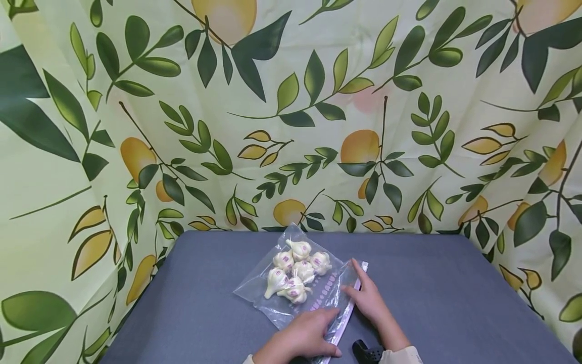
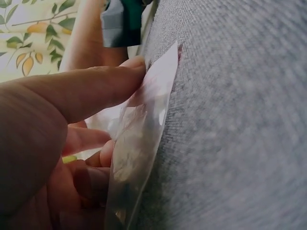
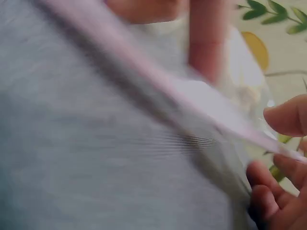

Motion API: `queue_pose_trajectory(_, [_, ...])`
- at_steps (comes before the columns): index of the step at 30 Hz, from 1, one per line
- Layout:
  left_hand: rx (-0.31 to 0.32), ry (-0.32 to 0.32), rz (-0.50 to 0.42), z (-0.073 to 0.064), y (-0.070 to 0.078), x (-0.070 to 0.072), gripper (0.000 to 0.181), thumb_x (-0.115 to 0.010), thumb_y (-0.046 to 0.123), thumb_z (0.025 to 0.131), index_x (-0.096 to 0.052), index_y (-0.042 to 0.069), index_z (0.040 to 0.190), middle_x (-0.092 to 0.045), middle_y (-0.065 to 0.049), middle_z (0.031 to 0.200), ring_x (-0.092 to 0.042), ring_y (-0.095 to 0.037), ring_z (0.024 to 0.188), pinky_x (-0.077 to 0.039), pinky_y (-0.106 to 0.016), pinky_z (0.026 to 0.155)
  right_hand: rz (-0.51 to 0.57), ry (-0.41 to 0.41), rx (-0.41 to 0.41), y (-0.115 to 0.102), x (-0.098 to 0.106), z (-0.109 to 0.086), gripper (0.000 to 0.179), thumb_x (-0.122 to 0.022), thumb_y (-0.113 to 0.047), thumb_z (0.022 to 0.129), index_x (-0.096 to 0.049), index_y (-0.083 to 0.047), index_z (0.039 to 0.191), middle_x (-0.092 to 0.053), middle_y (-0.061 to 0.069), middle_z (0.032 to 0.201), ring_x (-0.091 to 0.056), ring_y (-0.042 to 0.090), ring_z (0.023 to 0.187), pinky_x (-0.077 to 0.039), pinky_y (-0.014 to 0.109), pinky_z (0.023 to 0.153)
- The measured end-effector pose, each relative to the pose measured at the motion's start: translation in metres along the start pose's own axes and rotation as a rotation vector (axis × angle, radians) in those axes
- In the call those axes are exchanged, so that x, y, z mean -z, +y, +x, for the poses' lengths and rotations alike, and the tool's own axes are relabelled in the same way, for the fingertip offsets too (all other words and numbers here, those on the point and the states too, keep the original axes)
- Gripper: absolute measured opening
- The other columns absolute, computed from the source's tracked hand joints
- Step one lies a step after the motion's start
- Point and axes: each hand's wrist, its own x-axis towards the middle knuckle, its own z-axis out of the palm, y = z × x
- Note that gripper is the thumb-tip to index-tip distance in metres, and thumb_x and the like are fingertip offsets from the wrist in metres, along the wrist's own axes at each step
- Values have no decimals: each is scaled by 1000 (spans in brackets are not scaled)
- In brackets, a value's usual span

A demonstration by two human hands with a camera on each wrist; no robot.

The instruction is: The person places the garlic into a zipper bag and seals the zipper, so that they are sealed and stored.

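Note:
A clear zip bag (image 1: 254, 288) with pink print lies on the grey table, several garlic bulbs (image 1: 294, 290) inside it. Its pale pink zip strip (image 1: 345, 318) runs along the side nearest the hands. At the strip's near end my left hand (image 1: 304, 333) holds the bag; the left wrist view shows the thumb (image 2: 110, 86) on the strip and curled fingers behind the film. Close to the far corner, my right hand (image 1: 370, 298) touches the bag with index finger straight and thumb apart from it. Motion blurs its fingers in the right wrist view.
A black device (image 1: 366, 351) sits beside the right wrist at the table's front. The grey table (image 1: 454, 293) extends to both sides of the bag. A cloth (image 1: 309, 126) printed with leaves and fruit hangs behind and around the table.

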Motion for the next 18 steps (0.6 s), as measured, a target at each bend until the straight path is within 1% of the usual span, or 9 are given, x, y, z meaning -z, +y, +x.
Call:
queue_pose_trajectory(2, [14, 8, -31, 1, 0, -1, 76, -86, 42, 69, -56, 17, 135, -57, 14, 79, -53, 1, 79, -48, -21, 77, 98, -3, -26, 2, 2, 1, 83, -67, 0, 83, -26, -8, 155, -45, 27, 146, -59, 37, 116, -51, 36, 92])
queue_pose_trajectory(3, [25, 14, -51, 1, -1, -2, 74, -86, 41, 69, -57, 18, 133, -53, 14, 75, -51, 1, 74, -47, -20, 73, 164, -6, -42, 2, 4, 2, 88, -65, 4, 83, -20, -12, 157, -48, 28, 143, -64, 33, 104, -54, 32, 81])
queue_pose_trajectory(5, [53, 28, -90, 2, -1, -4, 71, -86, 39, 70, -59, 18, 132, -49, 15, 70, -47, 1, 69, -44, -20, 67, 282, -13, -86, 3, 5, 2, 97, -61, 11, 83, -8, -17, 159, -54, 30, 135, -68, 24, 80, -53, 26, 60])
queue_pose_trajectory(7, [74, 48, -115, 2, -1, -5, 69, -86, 38, 70, -59, 17, 130, -47, 15, 69, -45, 1, 66, -41, -19, 63, 369, -22, -137, 2, 7, 3, 101, -58, 11, 84, 3, -19, 158, -61, 29, 125, -65, 20, 63, -51, 27, 50])
queue_pose_trajectory(8, [88, 59, -137, 2, -1, -6, 69, -86, 37, 71, -58, 16, 131, -47, 14, 69, -44, 0, 65, -41, -19, 62, 393, -31, -162, 1, 6, 3, 100, -60, 9, 85, 4, -18, 158, -65, 28, 118, -64, 18, 60, -51, 28, 49])
queue_pose_trajectory(11, [128, 96, -210, 3, -2, -6, 78, -86, 33, 71, -52, 9, 136, -48, 13, 69, -44, 0, 61, -40, -20, 58, 400, -123, -238, 0, 6, 2, 90, -67, -5, 88, -8, -7, 156, -71, 18, 92, -62, 15, 56, -52, 29, 46])
queue_pose_trajectory(13, [159, 114, -275, 4, -3, -7, 85, -86, 30, 71, -45, 5, 142, -49, 12, 68, -44, -1, 57, -39, -21, 55, 379, -226, -273, -1, 5, 1, 82, -71, -13, 87, -23, 1, 151, -66, 8, 76, -58, 13, 52, -50, 27, 44])
queue_pose_trajectory(16, [191, 134, -337, 5, -7, -7, 91, -84, 28, 73, -37, 2, 147, -49, 13, 67, -44, -3, 54, -38, -22, 53, 337, -367, -276, -2, 4, -2, 73, -74, -17, 86, -36, 8, 143, -60, 1, 65, -53, 9, 48, -46, 23, 40])
queue_pose_trajectory(18, [201, 136, -364, 7, -10, -6, 90, -82, 27, 76, -35, 1, 148, -50, 13, 67, -44, -3, 53, -38, -22, 52, 327, -401, -260, -3, 3, -4, 70, -74, -16, 85, -39, 10, 140, -61, 0, 63, -54, 8, 47, -44, 21, 39])
